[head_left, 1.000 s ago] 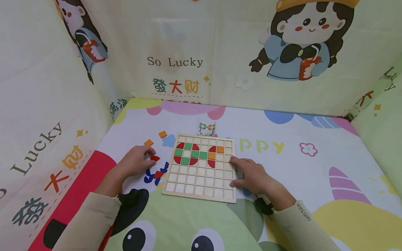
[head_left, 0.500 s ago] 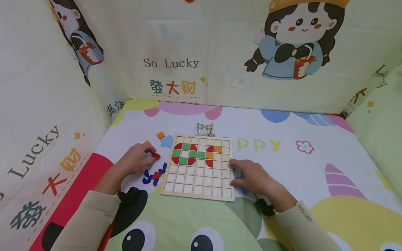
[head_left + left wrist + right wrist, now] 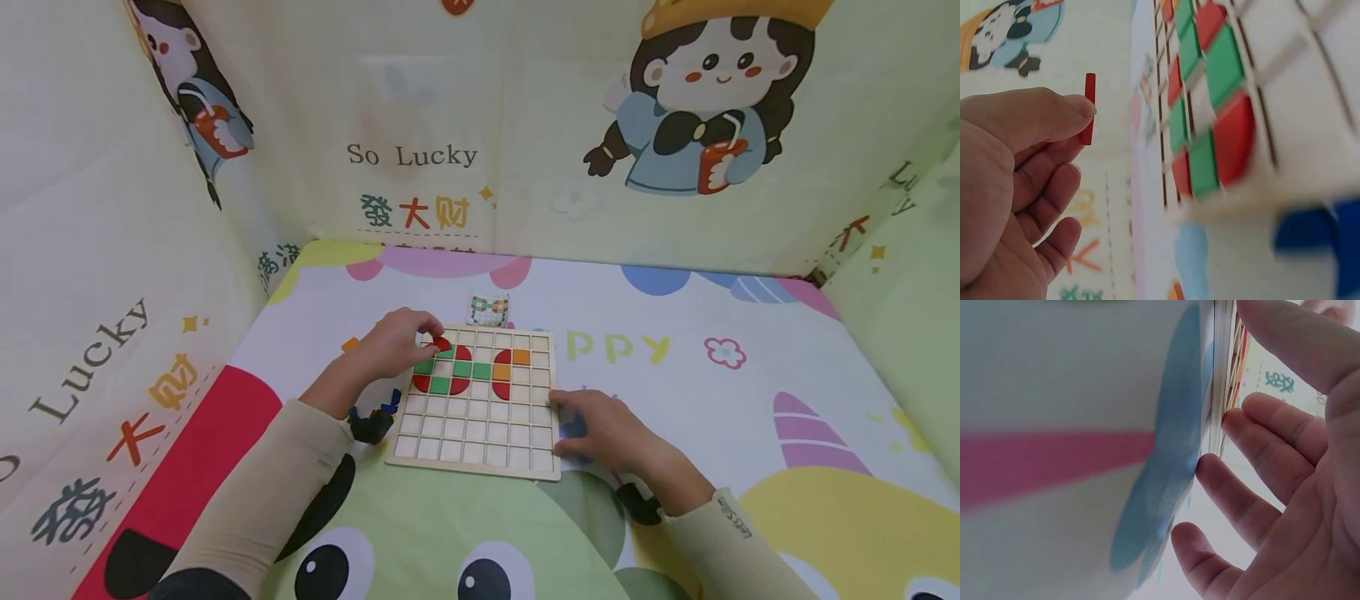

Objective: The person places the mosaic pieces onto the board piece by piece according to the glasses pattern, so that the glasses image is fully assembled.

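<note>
My left hand (image 3: 386,346) pinches a thin red quarter-circle tile (image 3: 1090,84) between thumb and forefinger, over the far left corner of the wooden grid board (image 3: 480,432). In the left wrist view the tile appears edge-on and its other fingers are loosely bent. Green square tiles (image 3: 482,370), red curved tiles (image 3: 501,390) and orange square tiles (image 3: 521,357) fill some cells in the far half of the board. At the board's right edge rests my right hand (image 3: 603,423), its fingertips (image 3: 1235,422) touching the side and its fingers relaxed.
Behind the board lies a small pattern card (image 3: 489,309). Loose blue pieces (image 3: 392,401) lie left of the board, partly hidden by the left wrist's black strap (image 3: 371,427). An orange tile (image 3: 350,343) shows beyond the left forearm. Printed cloth walls surround the table.
The left hand has picked up the red tile from the left of the board and carried it right and away, over the board's far left corner. The right hand stays at the right edge.
</note>
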Tool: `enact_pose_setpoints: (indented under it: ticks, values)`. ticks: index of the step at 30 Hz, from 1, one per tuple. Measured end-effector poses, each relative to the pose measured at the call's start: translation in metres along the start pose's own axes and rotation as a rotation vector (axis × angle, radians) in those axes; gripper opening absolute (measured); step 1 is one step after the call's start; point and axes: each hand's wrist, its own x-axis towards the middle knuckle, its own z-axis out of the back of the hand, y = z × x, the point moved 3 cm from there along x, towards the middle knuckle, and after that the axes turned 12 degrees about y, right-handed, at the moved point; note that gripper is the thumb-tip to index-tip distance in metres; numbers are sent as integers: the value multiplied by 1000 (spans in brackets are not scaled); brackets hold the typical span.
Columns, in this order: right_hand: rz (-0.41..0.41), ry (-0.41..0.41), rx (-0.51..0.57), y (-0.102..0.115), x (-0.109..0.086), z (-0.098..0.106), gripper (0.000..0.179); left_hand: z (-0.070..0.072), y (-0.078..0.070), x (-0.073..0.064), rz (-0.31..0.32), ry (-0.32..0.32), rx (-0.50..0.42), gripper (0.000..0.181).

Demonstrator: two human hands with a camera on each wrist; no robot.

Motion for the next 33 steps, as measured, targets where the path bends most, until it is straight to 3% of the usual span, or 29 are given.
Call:
enact_pose_setpoints:
  ticks: [6, 13, 19, 33]
  values:
    - [6, -6, 0, 1, -2, -2, 66, -6, -27, 26, -88, 35, 31, 27]
    - [6, -7, 10, 1, -4, -2, 64, -17, -48, 46, -177, 71, 37, 25]
    - [8, -7, 10, 1, -4, -2, 64, -32, -59, 62, -181, 99, 2, 26]
    - [26, -17, -16, 1, -4, -3, 64, -55, -82, 93, -221, 143, 32, 24]
